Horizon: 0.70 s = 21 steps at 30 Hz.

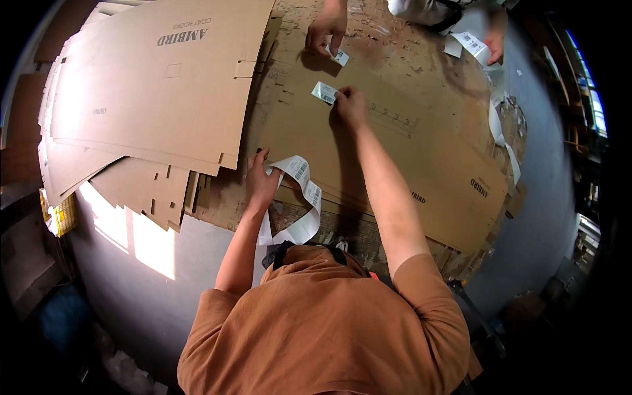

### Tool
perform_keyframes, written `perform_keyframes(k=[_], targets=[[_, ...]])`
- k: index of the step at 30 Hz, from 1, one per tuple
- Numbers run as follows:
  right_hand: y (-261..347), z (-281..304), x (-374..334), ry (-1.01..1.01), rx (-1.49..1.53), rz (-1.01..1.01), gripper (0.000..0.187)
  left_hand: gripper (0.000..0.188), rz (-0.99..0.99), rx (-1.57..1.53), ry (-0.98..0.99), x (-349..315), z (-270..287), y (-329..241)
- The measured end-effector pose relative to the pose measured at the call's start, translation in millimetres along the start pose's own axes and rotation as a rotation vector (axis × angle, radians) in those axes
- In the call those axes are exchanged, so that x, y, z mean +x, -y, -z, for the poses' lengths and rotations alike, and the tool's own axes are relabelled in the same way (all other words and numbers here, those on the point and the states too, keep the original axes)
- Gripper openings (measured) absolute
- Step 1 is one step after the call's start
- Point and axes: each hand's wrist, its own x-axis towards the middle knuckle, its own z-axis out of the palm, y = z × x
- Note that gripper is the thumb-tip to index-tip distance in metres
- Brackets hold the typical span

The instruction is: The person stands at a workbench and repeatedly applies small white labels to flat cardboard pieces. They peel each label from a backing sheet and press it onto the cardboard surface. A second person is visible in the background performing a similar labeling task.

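Note:
Between the fingertips of my right hand (352,105) is a small white label (324,93), held by its right end over a flat cardboard sheet (296,131). My left hand (261,176) grips a long curling strip of white labels (304,191) that loops down toward my waist. Across the table a co-worker's hand (327,31) pinches another label (338,56) above the far edge of the same sheet. That person's other hand (494,47) holds a second strip of labels (473,46), which trails down the table's right side.
A tall stack of flat brown cardboard (145,79) fills the left, its corner close to my left hand. Under the sheets lies a worn wooden table (421,49). Grey floor (204,250) shows beyond its edges. A yellow item (64,217) sits at far left.

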Motion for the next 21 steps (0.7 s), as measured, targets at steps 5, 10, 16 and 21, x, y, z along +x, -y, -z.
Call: perform_keyframes(k=[5, 10, 16, 21], targets=[[20, 3, -7, -0.025, -0.203, 0.041, 0.015, 0.047, 0.01, -0.024, 0.003, 2, -1, -1], [33, 1, -15, -0.038, -0.531, 0.098, 0.026, 0.046, 0.018, -0.019, 0.035, 1, 0, 4], [49, 9, -29, -0.061, -0.494, -0.02, 0.035, 0.045, -0.017, -0.048, 0.039, -1, 4, 7], [5, 52, -30, -0.152, -0.367, -0.135, 0.032, 0.044, -0.071, -0.047, 0.099, -10, 8, -5]])
